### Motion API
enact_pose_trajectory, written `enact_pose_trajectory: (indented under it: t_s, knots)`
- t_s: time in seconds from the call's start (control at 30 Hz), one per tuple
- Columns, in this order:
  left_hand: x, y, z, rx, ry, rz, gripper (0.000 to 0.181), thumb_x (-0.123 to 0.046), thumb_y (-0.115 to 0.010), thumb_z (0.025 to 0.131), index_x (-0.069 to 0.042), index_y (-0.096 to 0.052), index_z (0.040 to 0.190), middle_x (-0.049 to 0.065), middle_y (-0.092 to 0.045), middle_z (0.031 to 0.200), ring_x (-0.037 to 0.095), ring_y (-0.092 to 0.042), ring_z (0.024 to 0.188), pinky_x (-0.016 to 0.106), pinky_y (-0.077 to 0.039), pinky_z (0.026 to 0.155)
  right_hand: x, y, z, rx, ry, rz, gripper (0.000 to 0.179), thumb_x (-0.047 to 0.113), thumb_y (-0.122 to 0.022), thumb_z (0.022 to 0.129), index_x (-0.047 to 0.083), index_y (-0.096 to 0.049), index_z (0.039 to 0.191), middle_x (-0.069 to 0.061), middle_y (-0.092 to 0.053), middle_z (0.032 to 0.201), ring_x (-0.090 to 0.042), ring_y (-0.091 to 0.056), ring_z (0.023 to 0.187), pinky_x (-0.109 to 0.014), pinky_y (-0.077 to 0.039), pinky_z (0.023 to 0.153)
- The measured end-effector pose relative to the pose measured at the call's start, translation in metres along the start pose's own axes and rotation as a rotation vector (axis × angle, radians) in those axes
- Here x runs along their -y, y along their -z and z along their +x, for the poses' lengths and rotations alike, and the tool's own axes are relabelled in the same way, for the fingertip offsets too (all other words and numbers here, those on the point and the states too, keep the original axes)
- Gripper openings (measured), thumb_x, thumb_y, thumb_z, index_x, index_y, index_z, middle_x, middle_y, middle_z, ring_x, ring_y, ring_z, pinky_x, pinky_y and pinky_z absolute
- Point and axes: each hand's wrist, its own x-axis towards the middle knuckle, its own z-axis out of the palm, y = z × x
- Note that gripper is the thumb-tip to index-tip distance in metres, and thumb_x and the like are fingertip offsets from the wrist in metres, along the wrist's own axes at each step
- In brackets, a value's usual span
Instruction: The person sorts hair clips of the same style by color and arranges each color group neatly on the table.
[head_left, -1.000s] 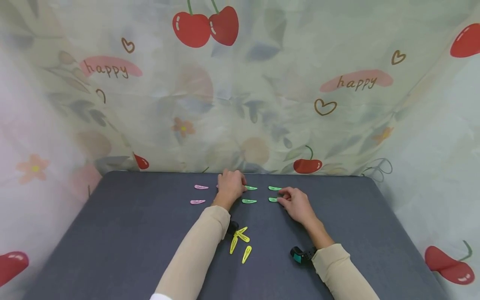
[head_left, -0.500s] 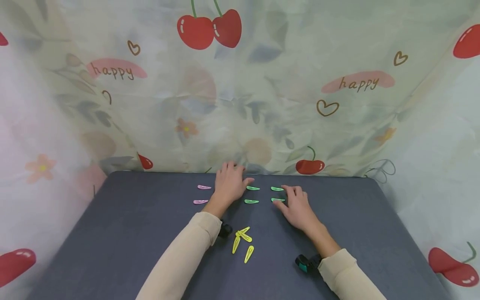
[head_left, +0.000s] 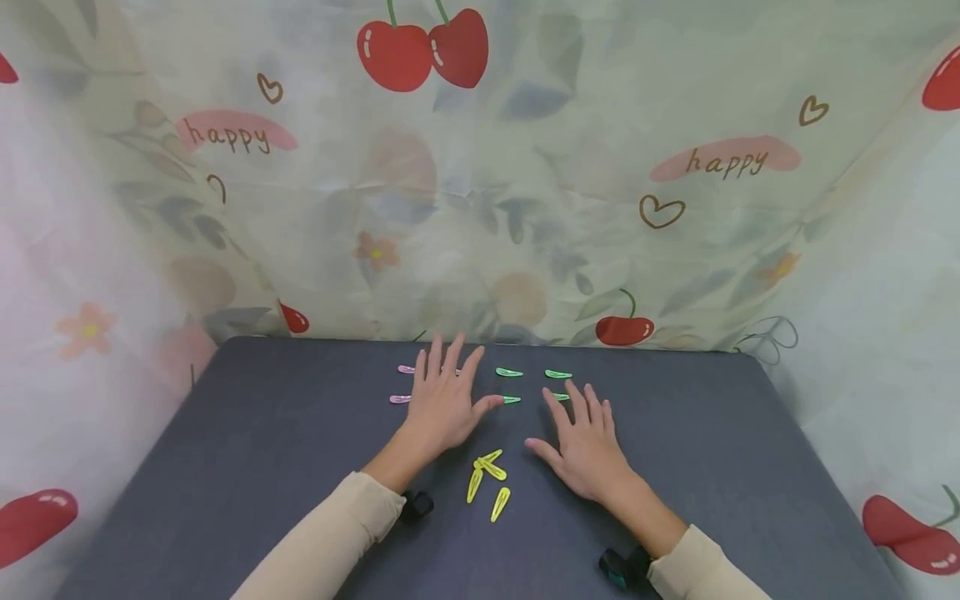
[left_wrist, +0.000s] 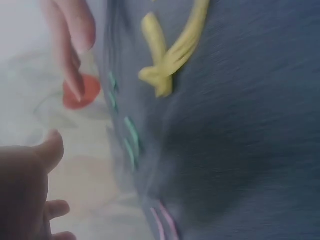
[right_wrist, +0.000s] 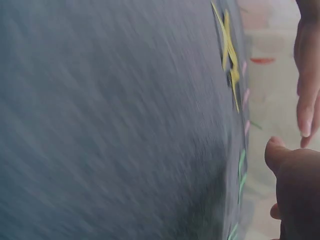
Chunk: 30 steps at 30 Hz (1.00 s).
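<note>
My left hand (head_left: 442,408) hovers with fingers spread over the pink hair clips, holding nothing. It covers part of them; one pink clip (head_left: 400,399) pokes out at its left, and its thumb overlaps a green hair clip (head_left: 512,400). To the right, my right hand (head_left: 592,454) is also spread and holds nothing, its fingertips by another green clip (head_left: 560,397). Two more green clips, one of them the upper right clip (head_left: 558,374), lie in a row behind. Between the wrists, several yellow hair clips (head_left: 491,468) overlap in a small heap, with a single yellow clip (head_left: 501,504) nearer me.
The dark grey table (head_left: 285,467) ends at a patterned curtain (head_left: 465,250) with cherries and lettering. Thin looped cord (head_left: 772,337) shows at the back right corner. Each wrist wears a black camera, such as the right wrist camera (head_left: 624,568).
Both hands have drawn back toward the person, and their fingers have straightened and spread. The left hand also shifted left, uncovering more around the green clips. The yellow clips stayed put.
</note>
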Motion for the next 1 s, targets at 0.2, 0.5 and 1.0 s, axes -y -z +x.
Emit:
enact_pose_trajectory:
  t_s: [0.2,0.5,1.0]
  knots:
    - [0.009,-0.009,-0.031,0.006,-0.066,0.003,0.085,-0.066,-0.062,0.091,-0.023,-0.035,0.159,0.012,-0.024,0.169,0.044,-0.016,0.158,0.063,-0.016,0.124,0.016,-0.001,-0.016,0.043,0.075,-0.035,0.082,0.065,-0.058,0.094,0.021,-0.035,0.160,-0.020,-0.027,0.167,-0.047,-0.021,0.155,-0.071,-0.020,0.119]
    - [0.020,-0.015,-0.068,0.037,-0.084,-0.006,0.088,-0.064,-0.074,0.083,-0.028,-0.041,0.156,0.009,-0.036,0.163,0.043,-0.033,0.148,0.064,-0.033,0.113,0.034,0.002,-0.038,0.098,0.139,-0.028,0.079,0.064,-0.057,0.095,0.021,-0.037,0.159,-0.018,-0.029,0.166,-0.045,-0.025,0.153,-0.070,-0.023,0.118]
    - [0.016,-0.026,-0.085,0.121,-0.131,-0.175,0.069,-0.050,-0.085,0.077,-0.033,-0.060,0.139,0.010,-0.046,0.148,0.036,-0.042,0.129,0.058,-0.038,0.097,0.052,0.000,-0.056,0.234,0.146,0.094,0.075,0.063,-0.060,0.094,0.023,-0.041,0.156,-0.015,-0.035,0.160,-0.043,-0.029,0.151,-0.067,-0.031,0.113]
